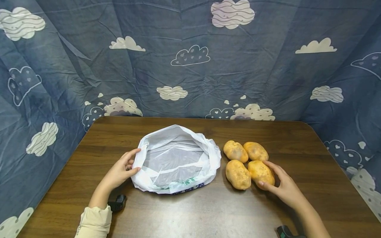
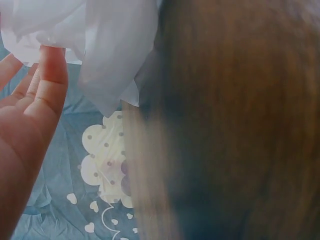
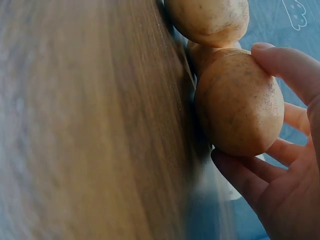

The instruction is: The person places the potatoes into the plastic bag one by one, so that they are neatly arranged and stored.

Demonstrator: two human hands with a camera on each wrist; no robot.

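A white plastic bag [image 1: 138,181] lies on the table with its mouth spread wide and a view down into it. At its left rim, my left hand [image 1: 120,170] holds the edge between thumb and forefinger. The left wrist view has the thumb [image 2: 52,70] against the thin white plastic. Right of the bag, several potatoes sit close together. My right hand [image 1: 284,186] grips the nearest right potato [image 1: 261,173], thumb on one side and fingers round the other. In the right wrist view, that potato [image 3: 240,105] sits within the curved fingers.
A front left potato [image 1: 238,174], a back left potato [image 1: 235,151] and a back right potato [image 1: 255,151] stand around the gripped one. The brown wooden table [image 1: 196,215] ends at a blue cloud-patterned cloth [image 1: 190,79]. Black wrist devices show near both wrists.
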